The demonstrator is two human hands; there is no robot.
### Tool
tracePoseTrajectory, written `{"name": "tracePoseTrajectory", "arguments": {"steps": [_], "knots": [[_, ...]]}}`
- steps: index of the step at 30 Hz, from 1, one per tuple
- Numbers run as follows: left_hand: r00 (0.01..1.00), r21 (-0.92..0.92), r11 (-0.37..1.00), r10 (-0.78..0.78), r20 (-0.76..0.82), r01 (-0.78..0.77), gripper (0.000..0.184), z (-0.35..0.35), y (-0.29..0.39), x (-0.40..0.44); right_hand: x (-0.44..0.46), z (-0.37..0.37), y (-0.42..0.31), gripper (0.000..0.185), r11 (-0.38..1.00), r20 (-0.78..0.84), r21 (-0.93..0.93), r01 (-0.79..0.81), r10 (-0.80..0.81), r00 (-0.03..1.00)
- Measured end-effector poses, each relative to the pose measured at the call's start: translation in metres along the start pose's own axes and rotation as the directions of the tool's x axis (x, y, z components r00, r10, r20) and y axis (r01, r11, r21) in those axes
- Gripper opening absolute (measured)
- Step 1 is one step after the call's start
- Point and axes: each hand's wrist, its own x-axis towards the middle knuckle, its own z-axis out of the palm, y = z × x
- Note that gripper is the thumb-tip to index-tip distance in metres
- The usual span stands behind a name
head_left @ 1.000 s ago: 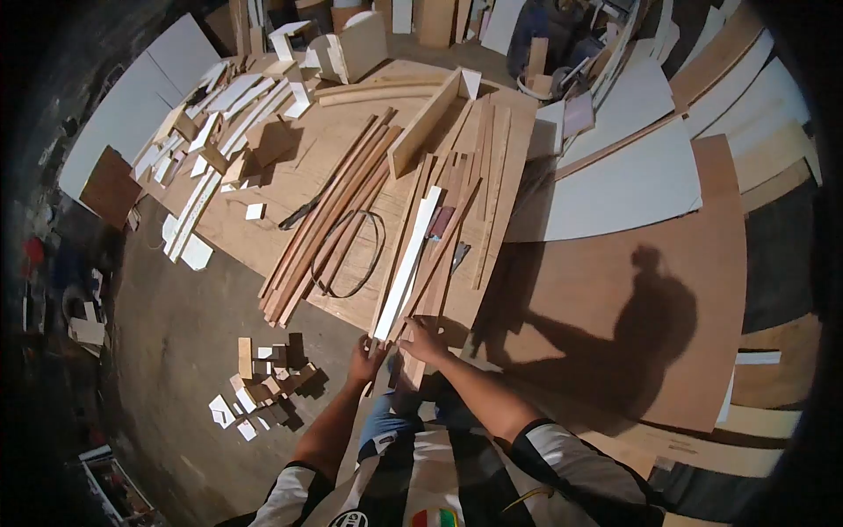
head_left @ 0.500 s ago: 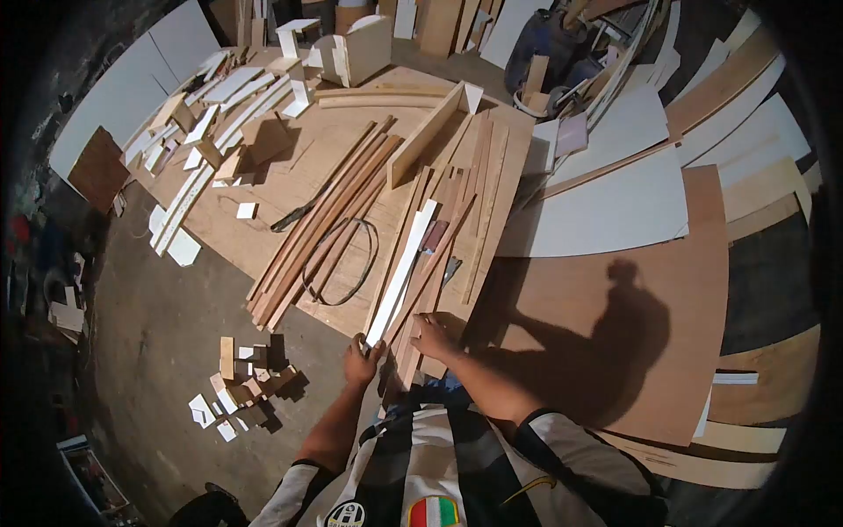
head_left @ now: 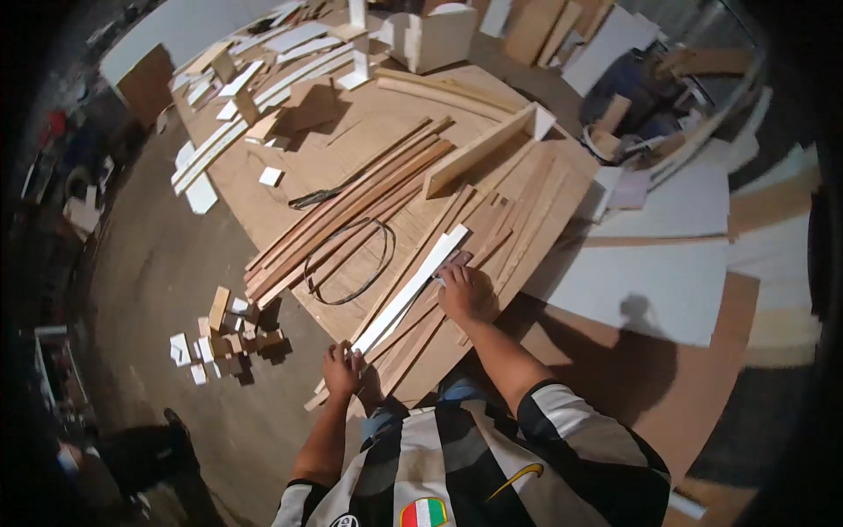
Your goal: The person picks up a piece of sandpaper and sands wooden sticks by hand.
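A long white-faced wooden strip (head_left: pixel 408 288) lies slantwise on the near part of the plywood table. My left hand (head_left: pixel 342 369) is closed at its near end, fingers pinched on the strip by the table's edge. Further up, my right hand (head_left: pixel 464 292) has its fingers curled over a small reddish-brown block (head_left: pixel 457 258), partly hidden by the fingers, beside the strip's far half. Under and beside my right forearm lie several bare wooden strips (head_left: pixel 413 347). To the left are a bundle of brown strips (head_left: pixel 351 215) and a loop of black strap (head_left: pixel 383 263).
A plywood table (head_left: pixel 255 206) carries white-faced offcuts and a box-like wooden piece (head_left: pixel 430 39) at the back. Small wood blocks (head_left: pixel 228 338) are piled on the floor at left. Large white sheets (head_left: pixel 650 281) lie at right. A dark-clothed person's leg (head_left: pixel 149 452) shows lower left.
My right hand has moved forward from the near strips to the reddish-brown block. My left hand stays at the white strip's near end. The view has turned and shifted.
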Motion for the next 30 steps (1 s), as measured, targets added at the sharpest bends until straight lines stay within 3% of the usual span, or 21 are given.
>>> {"name": "tracePoseTrajectory", "arguments": {"steps": [2,4,6,11,12,14,15,16,17,18,19,20,22,24,25,26,28,29,30], "knots": [[0.974,0.189,0.981,0.007,-0.225,0.037,0.043,0.013,0.018,-0.016,0.014,-0.009,0.018,0.04,0.984,0.095,-0.104,0.145,-0.135,0.986],[0.951,0.084,0.989,-0.09,-0.295,0.12,0.043,0.02,0.051,-0.018,0.028,-0.018,0.028,0.042,0.964,0.189,-0.13,0.233,-0.207,0.96],[0.918,0.146,0.984,-0.035,-0.395,0.101,0.04,0.04,0.073,-0.022,0.04,-0.04,0.023,0.042,0.922,0.323,-0.184,0.34,-0.27,0.907],[0.908,-0.012,0.997,-0.069,-0.412,0.07,0.039,0.066,0.122,-0.02,0.063,-0.065,0.033,0.04,0.873,0.421,-0.147,0.464,-0.37,0.828],[0.898,-0.016,0.999,-0.051,-0.436,0.048,0.038,0.07,0.127,-0.019,0.067,-0.061,0.041,0.04,0.872,0.429,-0.139,0.469,-0.374,0.822],[0.903,-0.07,0.997,-0.06,-0.426,0.033,0.036,0.065,0.143,-0.016,0.071,-0.051,0.057,0.031,0.865,0.244,-0.051,0.499,-0.473,0.846],[0.922,-0.147,0.989,-0.084,-0.378,0.03,0.035,0.059,0.152,-0.013,0.074,-0.051,0.061,0.026,0.85,0.141,-0.025,0.527,-0.519,0.843],[0.943,-0.234,0.971,-0.12,-0.312,0.046,0.041,0.057,0.155,-0.006,0.071,-0.065,0.049,0.026,0.851,0.147,-0.022,0.524,-0.516,0.844],[0.956,-0.347,0.937,-0.143,-0.255,0.047,0.041,0.064,0.152,-0.001,0.07,-0.078,0.033,0.027,0.938,0.141,0.132,0.32,-0.337,0.931],[0.967,-0.457,0.888,-0.157,-0.201,0.049,0.041,0.072,0.15,0.006,0.07,-0.086,0.021,0.029,0.956,0.161,0.277,0.1,-0.148,0.976],[0.966,-0.461,0.887,-0.153,-0.208,0.042,0.041,0.068,0.159,0.016,0.07,-0.083,0.015,0.039,0.921,0.176,0.39,-0.01,-0.064,0.982],[0.983,-0.58,0.811,-0.157,-0.094,0.074,0.042,0.066,0.17,0.027,0.066,-0.082,0.01,0.039,0.922,0.169,0.387,-0.002,-0.069,0.983],[0.994,-0.773,0.626,-0.091,0.056,0.101,0.05,0.072,0.186,0.044,0.053,-0.095,-0.017,0.046,0.869,0.376,0.373,-0.326,0.18,0.909],[0.992,-0.881,0.461,0.003,0.123,0.108,0.06,0.068,0.207,0.054,0.042,-0.076,-0.024,0.051,0.749,0.393,0.531,-0.397,0.198,0.898],[0.98,-0.9,0.399,0.021,0.199,0.174,0.064,0.061,0.221,0.055,0.035,-0.08,-0.034,0.057,0.558,0.524,0.629,-0.542,0.211,0.825],[0.955,-0.915,0.31,0.063,0.291,0.258,0.061,0.053,0.228,0.056,0.034,-0.086,-0.04,0.057,0.562,0.522,0.63,-0.535,0.204,0.828],[0.956,-0.921,0.314,0.1,0.275,0.232,0.059,0.044,0.237,0.058,0.035,-0.11,-0.057,0.056,0.393,0.708,0.596,-0.7,0.153,0.689],[0.957,-0.922,0.312,0.094,0.273,0.232,0.059,0.047,0.234,0.058,0.035,-0.116,-0.053,0.052,0.325,0.755,0.609,-0.724,0.043,0.654],[0.958,-0.91,0.347,0.09,0.273,0.226,0.054,0.049,0.229,0.06,0.035,-0.117,-0.051,0.052,0.326,0.757,0.608,-0.724,0.037,0.653]]}}
